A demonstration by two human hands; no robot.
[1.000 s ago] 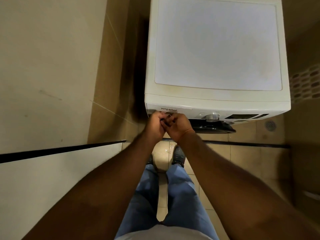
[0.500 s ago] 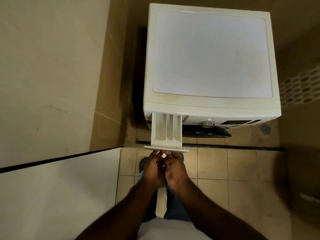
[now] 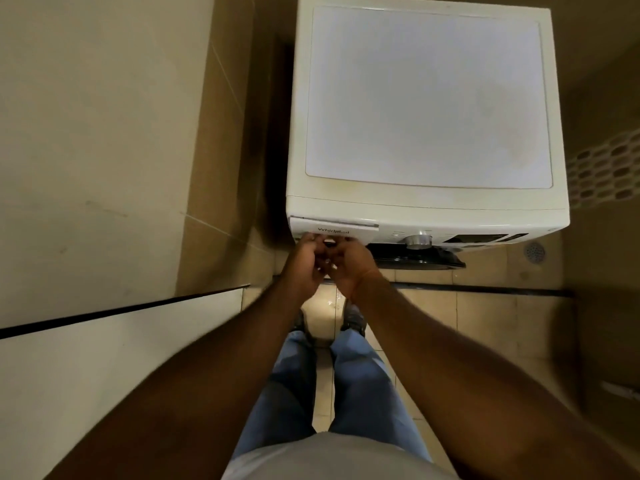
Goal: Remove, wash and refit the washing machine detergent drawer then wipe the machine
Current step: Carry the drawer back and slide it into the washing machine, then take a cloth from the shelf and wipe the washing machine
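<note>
Open tiled floor lies at three o'clock of the hands; a wall blocks nine o'clock, the washing machine twelve.

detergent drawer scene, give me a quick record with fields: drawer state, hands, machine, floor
drawer state: detergent drawer almost flush with the front, a slight gap along its top edge
left hand: fingers curled under the drawer front
right hand: fingers curled under the drawer front, beside the left
machine: white washing machine, silver dial right of the drawer, dark door below
floor: beige tiles, round drain at right
</note>
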